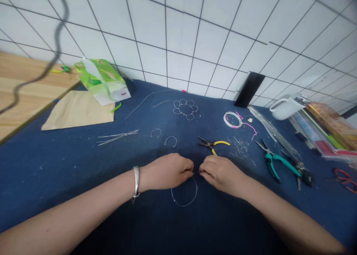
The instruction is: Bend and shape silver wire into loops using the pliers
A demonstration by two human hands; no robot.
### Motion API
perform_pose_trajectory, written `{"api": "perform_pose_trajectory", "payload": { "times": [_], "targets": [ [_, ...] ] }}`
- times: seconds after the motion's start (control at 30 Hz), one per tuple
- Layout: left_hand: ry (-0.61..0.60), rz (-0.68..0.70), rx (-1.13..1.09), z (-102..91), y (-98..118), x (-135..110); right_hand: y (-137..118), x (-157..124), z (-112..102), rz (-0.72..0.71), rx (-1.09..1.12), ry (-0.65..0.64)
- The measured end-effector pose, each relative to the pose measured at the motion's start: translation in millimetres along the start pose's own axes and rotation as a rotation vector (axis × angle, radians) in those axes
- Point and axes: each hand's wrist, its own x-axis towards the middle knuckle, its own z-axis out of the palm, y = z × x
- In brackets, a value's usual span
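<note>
My left hand (173, 170) is pinched on a thin wire loop (184, 206) that hangs below its fingertips. Just to the right, my right hand (223, 174) has thumb and fingers pressed together, a small gap apart from the left; what sits in its pinch is too small to make out. Beyond the hands lie two bent wire pieces (174, 138), curved like open hoops. Farther back rests a wire flower shape (185, 114) with several looped petals. Long-nose pliers with yellow handles (221, 143) lie right behind my right hand.
Straight wires (118, 136) lie at left, near a wooden board (80, 111) and green packet (103, 78). Rightward are a white ring (224, 120) with pink cord, wire clippings (241, 145), teal pliers (287, 165), red-handled scissors (346, 178), a white mug (287, 108) and stacked books (326, 128).
</note>
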Motion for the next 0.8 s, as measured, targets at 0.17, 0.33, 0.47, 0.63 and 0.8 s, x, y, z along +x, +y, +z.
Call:
{"api": "perform_pose_trajectory", "payload": {
  "times": [0.17,0.33,0.47,0.63,0.8],
  "targets": [
    [0.082,-0.034,0.135,5.5,4,0,-5,0,4,-0.028,-0.136,0.037],
    [0.058,-0.034,0.122,4.6,2,1,-7,3,7,-0.060,-0.208,0.040],
    [0.068,-0.049,0.143,6.3,3,2,-2,4,10,-0.016,-0.151,0.057],
    [0.098,-0.072,0.201,11.4,2,3,3,4,8,-0.006,-0.069,0.041],
    [0.107,-0.093,0.223,13.7,5,5,8,2,2,0.003,0.104,0.056]
  ]
}}
